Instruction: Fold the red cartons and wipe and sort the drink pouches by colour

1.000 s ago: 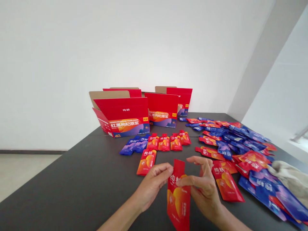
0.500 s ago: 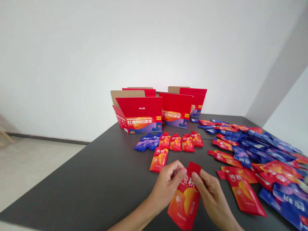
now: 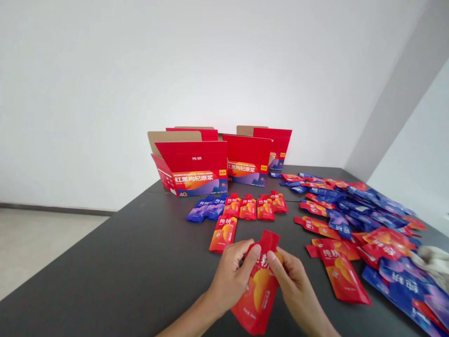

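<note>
Both my hands hold one red pouch (image 3: 257, 292) just above the dark table (image 3: 115, 271). My left hand (image 3: 233, 274) pinches its upper left edge. My right hand (image 3: 291, 283) pinches its upper right side, thumb on the printed face. The pouch is tilted, its narrow top pointing away from me. A single red pouch (image 3: 223, 233) lies flat just beyond my left hand. Behind it a row of small pouches (image 3: 238, 207) lies side by side, two blue at the left and several red to the right.
Open red cartons (image 3: 191, 166) stand at the table's far edge. A large heap of red and blue pouches (image 3: 368, 220) covers the right side. A red pouch (image 3: 342, 276) lies close to my right hand. A pale cloth (image 3: 433, 262) sits at the far right.
The pouch has come down lower toward the table and tilted. My hands closed in on its upper part. The view swung left and then partly back.
</note>
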### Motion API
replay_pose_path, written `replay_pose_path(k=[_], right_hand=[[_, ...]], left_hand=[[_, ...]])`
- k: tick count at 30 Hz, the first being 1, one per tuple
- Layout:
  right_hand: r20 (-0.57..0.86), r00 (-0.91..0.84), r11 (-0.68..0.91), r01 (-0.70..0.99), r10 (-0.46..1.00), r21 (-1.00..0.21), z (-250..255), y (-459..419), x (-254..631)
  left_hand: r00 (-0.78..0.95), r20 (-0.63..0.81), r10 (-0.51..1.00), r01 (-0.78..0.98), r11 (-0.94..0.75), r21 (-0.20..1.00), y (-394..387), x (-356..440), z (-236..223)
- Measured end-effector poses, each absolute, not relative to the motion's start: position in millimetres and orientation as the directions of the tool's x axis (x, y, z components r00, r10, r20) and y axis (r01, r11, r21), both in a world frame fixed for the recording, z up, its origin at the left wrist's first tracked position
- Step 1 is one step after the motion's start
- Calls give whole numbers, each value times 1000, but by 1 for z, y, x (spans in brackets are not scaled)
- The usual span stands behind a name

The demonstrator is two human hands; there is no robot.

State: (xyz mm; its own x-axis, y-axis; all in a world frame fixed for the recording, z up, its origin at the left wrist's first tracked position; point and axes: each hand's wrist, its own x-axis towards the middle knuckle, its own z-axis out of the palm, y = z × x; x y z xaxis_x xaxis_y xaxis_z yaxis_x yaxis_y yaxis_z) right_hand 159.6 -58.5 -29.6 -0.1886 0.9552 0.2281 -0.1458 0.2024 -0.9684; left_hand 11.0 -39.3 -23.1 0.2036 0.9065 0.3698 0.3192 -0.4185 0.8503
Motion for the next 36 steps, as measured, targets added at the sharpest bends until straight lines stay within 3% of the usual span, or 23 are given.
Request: replay_pose_path(k=[6,8,11,13,16,21,24,28,36], right_hand=[[239,-158,219,-134,958,-966,-35,-55,161],[234,-112,222,-112,966,-969,-38,-54,161],[223,117,229,-44,968,-972,-44,-52,162],[213,251,224,-19,944,-974,-46,-50,165],[151,286,169,-39,946,-985,-40,-44,175],[204,140,199,53,969,-979,-30,-29,187],[229,45,215,213,972,-953,-38,-10,183],[217,-53,221,374,975,-901,-58,28,172],[154,-64,140,822,986,-552,-83,59,158]], left_hand=[[96,306,947,219,-320,922,-38,13,-24],[160,226,961,88,-242,966,-39,13,-25],[347,128,929,-114,-94,989,-42,16,-30],[438,111,892,-186,-31,982,-46,19,-32],[538,126,834,-222,-4,975,-51,20,-32],[633,84,769,-26,-88,996,-50,6,-30],[505,27,863,183,-138,973,-41,-11,-36],[288,83,954,349,-185,919,-29,-25,-44],[223,107,969,533,-213,819,-29,-25,-47]])
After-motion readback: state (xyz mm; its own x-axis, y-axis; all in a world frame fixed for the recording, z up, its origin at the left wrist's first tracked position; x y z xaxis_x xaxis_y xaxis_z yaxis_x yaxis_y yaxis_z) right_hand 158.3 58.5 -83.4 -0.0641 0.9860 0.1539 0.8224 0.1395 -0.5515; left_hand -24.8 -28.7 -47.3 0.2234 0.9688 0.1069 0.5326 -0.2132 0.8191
